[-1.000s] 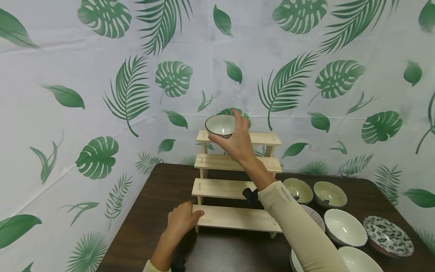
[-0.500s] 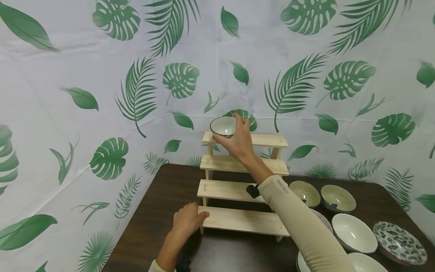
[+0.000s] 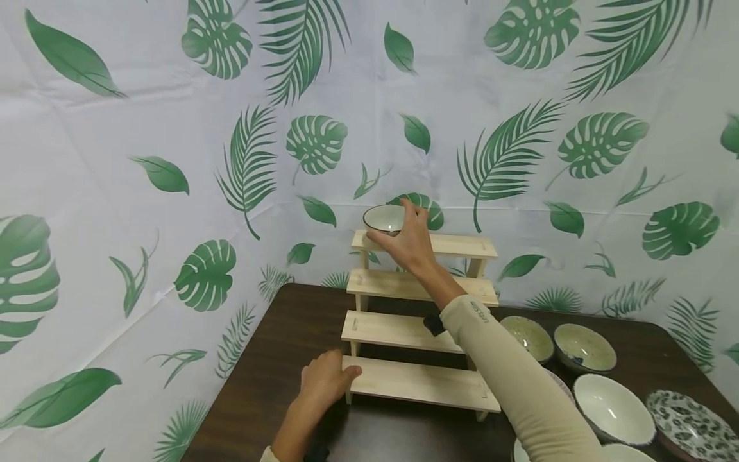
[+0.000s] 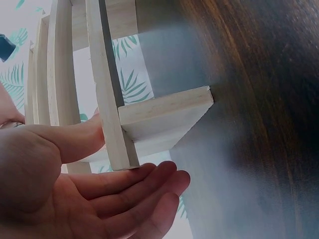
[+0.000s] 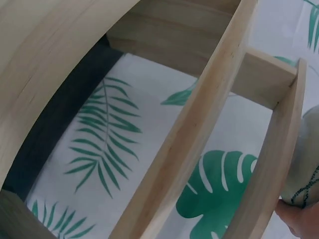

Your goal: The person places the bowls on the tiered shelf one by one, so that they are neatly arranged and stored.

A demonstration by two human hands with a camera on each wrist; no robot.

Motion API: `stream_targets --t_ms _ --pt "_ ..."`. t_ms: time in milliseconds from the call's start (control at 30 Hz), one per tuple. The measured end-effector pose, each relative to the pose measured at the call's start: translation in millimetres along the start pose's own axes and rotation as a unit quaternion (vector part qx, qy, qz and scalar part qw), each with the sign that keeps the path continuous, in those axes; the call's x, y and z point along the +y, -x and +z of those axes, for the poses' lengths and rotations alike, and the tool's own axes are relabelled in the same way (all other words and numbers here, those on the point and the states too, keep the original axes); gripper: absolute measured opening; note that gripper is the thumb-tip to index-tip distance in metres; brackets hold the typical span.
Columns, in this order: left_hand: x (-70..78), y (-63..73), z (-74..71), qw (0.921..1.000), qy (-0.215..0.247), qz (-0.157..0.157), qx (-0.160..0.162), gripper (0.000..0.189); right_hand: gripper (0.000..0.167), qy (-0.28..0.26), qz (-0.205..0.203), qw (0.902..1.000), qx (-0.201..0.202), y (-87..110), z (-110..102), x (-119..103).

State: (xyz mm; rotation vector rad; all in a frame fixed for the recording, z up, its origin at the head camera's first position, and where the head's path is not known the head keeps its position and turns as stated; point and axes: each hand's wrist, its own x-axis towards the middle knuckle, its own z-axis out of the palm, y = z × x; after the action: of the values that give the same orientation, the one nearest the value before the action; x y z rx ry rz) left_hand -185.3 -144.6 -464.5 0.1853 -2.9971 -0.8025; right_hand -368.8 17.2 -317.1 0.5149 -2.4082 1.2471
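Observation:
My right hand (image 3: 407,240) grips a small bowl (image 3: 383,219), pale inside with a dark rim, at the left end of the top board of a wooden stepped shelf (image 3: 424,378). In the right wrist view the bowl (image 5: 308,159) shows dark line decoration, cut off by the frame edge beside the top board (image 5: 271,169). Whether its base touches the board cannot be told. My left hand (image 3: 324,380) rests at the left end of the lowest board. In the left wrist view, its thumb lies over the board and its nearly straight fingers (image 4: 124,191) touch the end.
Right of the shelf, several bowls stand on the dark table (image 3: 248,378): two greenish bowls (image 3: 586,346), a white bowl (image 3: 614,407), and a black-and-white patterned bowl (image 3: 695,423). Others lie partly behind my right sleeve (image 3: 514,378). A leaf-print cloth (image 3: 358,83) hangs behind.
The head view has turned slightly left, so everything sits farther right and a little lower. The bowl is slightly lower against the top board. My left hand stays at the lowest board.

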Motion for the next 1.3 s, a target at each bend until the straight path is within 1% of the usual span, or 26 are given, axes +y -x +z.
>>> stream_targets --t_ms 133,267,500,733,1033,1300 --pt "2.1 -0.7 1.8 1.0 0.0 0.006 0.002 0.05 0.1 0.005 0.007 1.0 0.003 -1.3 -0.6 3.4" --pt "3.6 -1.7 3.3 0.9999 0.002 0.011 0.002 0.051 0.101 0.015 0.002 0.9999 0.002 -2.6 -1.4 4.6" --pt "4.9 -1.4 3.2 0.9999 0.004 0.013 0.004 0.05 0.108 0.013 -0.002 0.9997 -0.02 -3.3 -3.5 1.5" --pt "5.5 -1.5 2.2 0.9999 0.002 0.01 0.004 0.049 0.116 0.043 -0.016 0.9978 -0.048 -1.6 -7.8 2.2" --pt "3.5 -4.1 -0.5 0.9999 -0.004 0.013 0.01 0.047 0.117 0.044 -0.043 0.9973 -0.04 10.2 -13.4 6.0" --pt "-1.4 -4.0 0.2 1.0 -0.004 0.004 0.004 0.047 0.119 0.024 -0.031 0.998 -0.05 28.3 -20.5 10.6"
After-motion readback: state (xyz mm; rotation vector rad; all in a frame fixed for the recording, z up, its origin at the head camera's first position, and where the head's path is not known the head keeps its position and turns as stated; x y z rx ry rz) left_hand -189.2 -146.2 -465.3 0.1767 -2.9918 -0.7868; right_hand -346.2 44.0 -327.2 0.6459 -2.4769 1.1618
